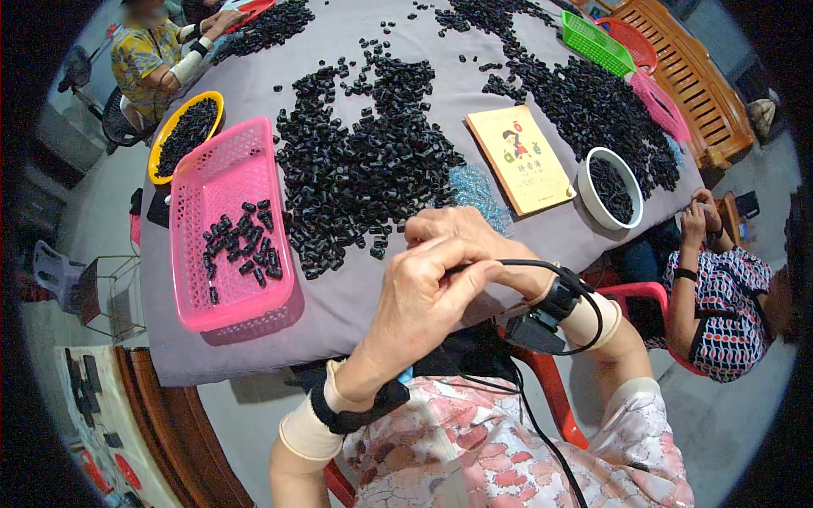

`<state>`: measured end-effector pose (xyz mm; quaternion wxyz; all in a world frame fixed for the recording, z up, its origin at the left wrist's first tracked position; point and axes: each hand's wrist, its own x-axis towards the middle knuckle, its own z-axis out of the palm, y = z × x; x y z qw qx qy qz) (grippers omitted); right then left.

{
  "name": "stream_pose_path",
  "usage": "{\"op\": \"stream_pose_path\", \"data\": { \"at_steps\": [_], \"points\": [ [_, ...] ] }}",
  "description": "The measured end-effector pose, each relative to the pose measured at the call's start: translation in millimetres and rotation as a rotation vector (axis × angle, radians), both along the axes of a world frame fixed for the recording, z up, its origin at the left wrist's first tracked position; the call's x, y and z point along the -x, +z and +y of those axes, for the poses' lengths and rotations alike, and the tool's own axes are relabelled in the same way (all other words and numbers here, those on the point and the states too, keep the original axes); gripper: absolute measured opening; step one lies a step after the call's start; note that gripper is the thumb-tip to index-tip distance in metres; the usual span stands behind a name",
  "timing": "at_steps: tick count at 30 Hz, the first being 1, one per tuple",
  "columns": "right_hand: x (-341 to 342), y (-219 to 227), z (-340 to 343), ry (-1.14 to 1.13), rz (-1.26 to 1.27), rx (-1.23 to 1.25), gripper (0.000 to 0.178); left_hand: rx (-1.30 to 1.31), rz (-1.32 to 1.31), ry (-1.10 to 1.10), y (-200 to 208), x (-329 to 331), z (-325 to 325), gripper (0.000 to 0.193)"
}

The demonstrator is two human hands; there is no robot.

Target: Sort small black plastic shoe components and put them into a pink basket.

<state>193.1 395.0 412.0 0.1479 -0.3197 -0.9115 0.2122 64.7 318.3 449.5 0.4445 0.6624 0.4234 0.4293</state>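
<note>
My left hand (423,284) is closed in front of my right, its thumb and index finger pinched where a black cable (529,263) runs in between them. That cable loops back to a black strapped device (546,317) on my right wrist. Partly behind the left hand, my right hand (453,223) is curled by the near edge of a heap of small black plastic parts (364,161); its fingertips are hidden, so what it holds cannot be made out. Translucent light-blue bits (478,190) lie just beyond it. A pink basket (275,220) to the left contains some black parts.
A yellow booklet (521,161) and a white bowl (635,190) of black pieces are to the right. Left stands a yellow basket (154,161). Another heap (584,110) spreads at far right, by a green basket (597,42). Other people sit at left and right.
</note>
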Motion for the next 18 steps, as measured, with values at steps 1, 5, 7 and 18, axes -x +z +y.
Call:
{"op": "stream_pose_path", "data": {
  "at_steps": [1,5,7,18],
  "points": [
    [-7.4,-1.1,-3.7,0.077,0.153,0.061,0.014,0.0,-0.003,-0.004,1.6,-0.1,3.6,0.015],
    [-20.7,0.2,-41.1,0.12,0.202,0.266,0.015,0.047,-0.061,-0.137,-0.1,4.9,22.3,0.017],
    [-19.3,24.3,-60.8,0.305,-0.238,0.177,0.014,0.181,-0.142,-0.305,-6.6,9.2,32.6,0.02],
    [74.2,64.4,-59.1,0.449,0.844,0.878,0.011,0.433,-0.525,-0.376,-72.0,-75.7,24.1,0.016]
  ]
}}
